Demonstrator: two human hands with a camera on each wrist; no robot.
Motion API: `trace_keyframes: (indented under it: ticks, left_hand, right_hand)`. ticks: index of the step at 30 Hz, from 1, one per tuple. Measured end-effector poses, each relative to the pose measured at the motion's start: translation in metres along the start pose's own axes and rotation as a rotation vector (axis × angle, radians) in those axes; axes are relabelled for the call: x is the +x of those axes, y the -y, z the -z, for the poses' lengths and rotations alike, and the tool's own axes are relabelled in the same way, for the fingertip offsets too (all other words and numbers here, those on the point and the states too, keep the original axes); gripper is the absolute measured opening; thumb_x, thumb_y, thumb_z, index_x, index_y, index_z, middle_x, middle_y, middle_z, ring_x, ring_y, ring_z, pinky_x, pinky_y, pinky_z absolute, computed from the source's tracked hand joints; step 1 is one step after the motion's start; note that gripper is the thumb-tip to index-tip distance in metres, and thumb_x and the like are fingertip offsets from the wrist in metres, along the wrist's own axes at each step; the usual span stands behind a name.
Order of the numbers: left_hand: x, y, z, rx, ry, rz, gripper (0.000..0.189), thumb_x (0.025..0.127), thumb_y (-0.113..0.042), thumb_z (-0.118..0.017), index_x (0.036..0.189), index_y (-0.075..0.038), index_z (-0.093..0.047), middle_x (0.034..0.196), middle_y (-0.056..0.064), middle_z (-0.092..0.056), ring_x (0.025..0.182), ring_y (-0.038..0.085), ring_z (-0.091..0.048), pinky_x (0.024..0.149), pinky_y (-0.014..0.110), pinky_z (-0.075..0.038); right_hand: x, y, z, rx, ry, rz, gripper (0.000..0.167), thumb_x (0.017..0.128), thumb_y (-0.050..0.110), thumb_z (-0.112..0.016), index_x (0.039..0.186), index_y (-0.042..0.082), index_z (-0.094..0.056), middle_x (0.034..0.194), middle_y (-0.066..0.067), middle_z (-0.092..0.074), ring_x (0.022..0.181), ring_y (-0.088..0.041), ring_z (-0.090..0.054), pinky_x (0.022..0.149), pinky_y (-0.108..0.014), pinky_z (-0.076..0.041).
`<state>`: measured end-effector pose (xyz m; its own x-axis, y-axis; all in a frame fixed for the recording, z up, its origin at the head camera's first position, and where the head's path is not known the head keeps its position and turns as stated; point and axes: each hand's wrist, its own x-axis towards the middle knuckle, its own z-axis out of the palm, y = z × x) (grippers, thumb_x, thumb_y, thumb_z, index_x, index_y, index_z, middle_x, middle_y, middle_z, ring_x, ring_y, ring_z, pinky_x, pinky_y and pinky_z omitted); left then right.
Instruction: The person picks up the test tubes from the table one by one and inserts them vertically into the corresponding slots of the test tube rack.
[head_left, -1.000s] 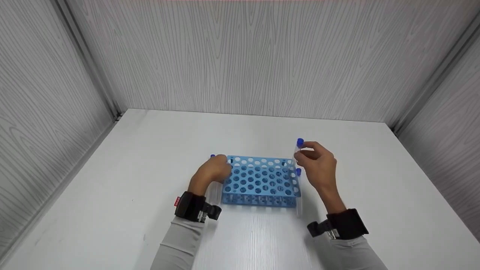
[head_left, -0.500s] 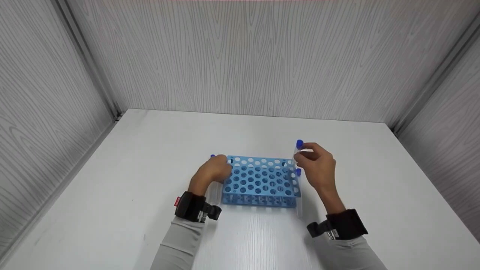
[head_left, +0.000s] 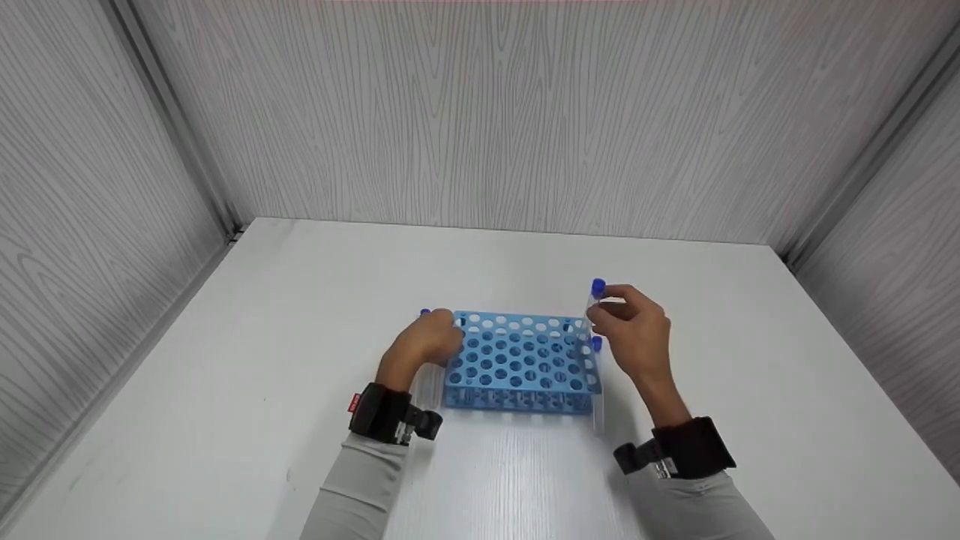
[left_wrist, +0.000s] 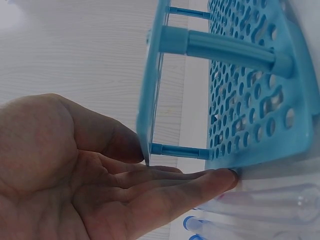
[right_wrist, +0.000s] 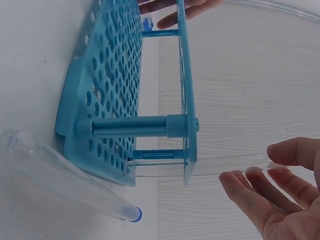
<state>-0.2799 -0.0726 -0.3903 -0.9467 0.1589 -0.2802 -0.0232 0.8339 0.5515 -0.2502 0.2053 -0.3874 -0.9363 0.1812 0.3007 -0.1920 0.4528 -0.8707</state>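
Note:
A blue test tube rack (head_left: 525, 389) with rows of round holes stands mid-table. My left hand (head_left: 421, 341) grips its left end; in the left wrist view, the thumb (left_wrist: 120, 140) meets the top plate's edge and the fingers reach along the rack's side. My right hand (head_left: 637, 334) pinches a clear, blue-capped test tube (head_left: 593, 303) near its top, between thumb and fingers. That tube's lower part passes through a hole at the rack's far right corner, as the right wrist view shows, its bottom end close to the lower plate.
Another blue-capped tube (head_left: 598, 414) lies on the table along the rack's right side. Several clear tubes (left_wrist: 265, 202) lie to the left of the rack, partly hidden under my left hand in the head view. Wood-grain panels (head_left: 480, 112) wall in the white table.
My right hand and the pinched tube have shifted slightly left and down. The left hand and the rack hold their place.

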Motion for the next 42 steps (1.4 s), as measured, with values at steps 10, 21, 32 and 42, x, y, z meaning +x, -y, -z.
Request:
trace_keyframes:
  ticks: [10,21,32,42]
  left_hand:
    - [0.0013,0.0004,-0.0001,0.005,0.003,0.000,0.046,0.103,-0.016,-0.038,0.140,0.008,-0.051,0.123,0.021,-0.062,0.101,0.030,-0.057,0.087,0.041,-0.048]
    - [0.0004,0.0015,-0.0001,-0.012,-0.003,-0.006,0.046,0.102,-0.015,-0.038,0.139,0.008,-0.052,0.119,0.020,-0.062,0.097,0.029,-0.056,0.084,0.040,-0.049]
    - [-0.0004,0.0001,0.0001,0.003,0.000,0.007,0.046,0.103,-0.017,-0.037,0.140,0.008,-0.051,0.125,0.021,-0.062,0.103,0.031,-0.057,0.091,0.043,-0.049]
    - [-0.0006,0.0008,-0.0002,-0.002,-0.005,-0.014,0.046,0.103,-0.016,-0.037,0.139,0.008,-0.052,0.119,0.020,-0.062,0.099,0.029,-0.057,0.084,0.039,-0.048]
  right_hand:
    - [-0.0004,0.0014,0.0007,-0.026,0.006,-0.014,0.025,0.094,0.017,-0.069,0.118,0.008,-0.071,0.106,-0.016,-0.076,0.092,-0.031,-0.075,0.078,-0.024,-0.059]
    - [-0.0003,-0.0004,-0.0010,-0.075,0.002,-0.036,0.027,0.092,0.016,-0.071,0.117,0.006,-0.069,0.113,-0.016,-0.074,0.107,-0.030,-0.071,0.093,-0.046,-0.057]
    - [0.0004,-0.0006,0.0015,-0.108,0.013,-0.021,0.033,0.089,0.010,-0.069,0.122,0.005,-0.067,0.120,-0.015,-0.071,0.113,-0.031,-0.068,0.099,-0.047,-0.053]
    - [0.0006,-0.0013,0.0030,-0.118,0.017,-0.036,0.034,0.091,0.013,-0.070,0.125,0.008,-0.066,0.122,-0.015,-0.071,0.114,-0.032,-0.069,0.097,-0.048,-0.054]
